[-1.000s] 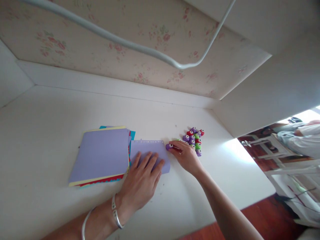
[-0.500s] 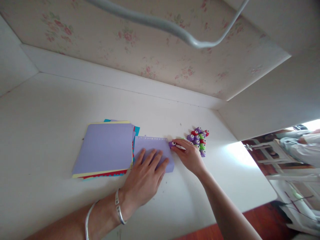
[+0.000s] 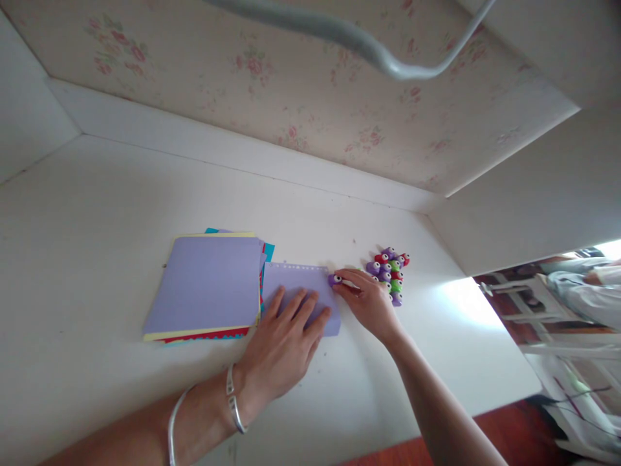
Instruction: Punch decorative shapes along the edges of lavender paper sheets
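Note:
My left hand (image 3: 286, 343) lies flat with its fingers spread on a purple sheet of paper (image 3: 301, 278) that has a row of holes along its far edge. My right hand (image 3: 371, 304) pinches a small purple piece with an eye on it (image 3: 334, 279) at the right edge of that sheet. A whitish part shows between the fingers; the rest is hidden. Just beyond my right hand stands a cluster of similar eyed pieces (image 3: 396, 275) in purple, red and green, partly covered by the hand.
Left of the sheet lies a stack of coloured paper (image 3: 208, 285), purple on top, with yellow, red and blue edges showing. The white table (image 3: 121, 188) meets a wall with floral paper (image 3: 301, 97). A white cable or bar (image 3: 349, 39) crosses above. Furniture is at right.
The view has shifted slightly. My hands, the sheet and the pinched purple piece keep nearly the same places relative to each other.

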`<control>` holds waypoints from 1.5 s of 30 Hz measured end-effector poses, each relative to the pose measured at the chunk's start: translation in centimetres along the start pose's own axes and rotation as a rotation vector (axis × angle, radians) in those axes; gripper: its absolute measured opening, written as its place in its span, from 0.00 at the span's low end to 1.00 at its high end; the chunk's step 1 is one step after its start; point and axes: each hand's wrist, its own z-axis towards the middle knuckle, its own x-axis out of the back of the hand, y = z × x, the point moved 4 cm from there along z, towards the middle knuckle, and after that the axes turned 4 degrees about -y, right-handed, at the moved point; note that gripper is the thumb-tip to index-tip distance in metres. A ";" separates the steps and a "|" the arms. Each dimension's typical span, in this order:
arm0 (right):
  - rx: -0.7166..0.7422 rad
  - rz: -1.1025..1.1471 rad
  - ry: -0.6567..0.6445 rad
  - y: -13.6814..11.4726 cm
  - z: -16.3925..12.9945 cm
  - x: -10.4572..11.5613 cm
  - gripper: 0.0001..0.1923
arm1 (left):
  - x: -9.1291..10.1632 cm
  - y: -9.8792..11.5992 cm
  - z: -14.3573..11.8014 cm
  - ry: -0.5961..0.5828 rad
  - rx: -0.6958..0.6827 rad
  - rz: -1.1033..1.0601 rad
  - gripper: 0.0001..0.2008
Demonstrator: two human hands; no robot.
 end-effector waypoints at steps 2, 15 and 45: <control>0.000 0.011 -0.013 -0.1 0.0 -0.1 0.11 | 0.1 0.0 0.0 -0.001 0.002 -0.003 0.20; 0.002 0.074 -0.038 -0.6 0.3 -0.4 0.11 | 0.1 -0.1 0.0 -0.005 -0.001 -0.016 0.20; -0.163 -0.112 -0.250 -0.4 3.1 0.9 0.10 | -0.2 -0.1 0.0 -0.012 0.011 -0.026 0.18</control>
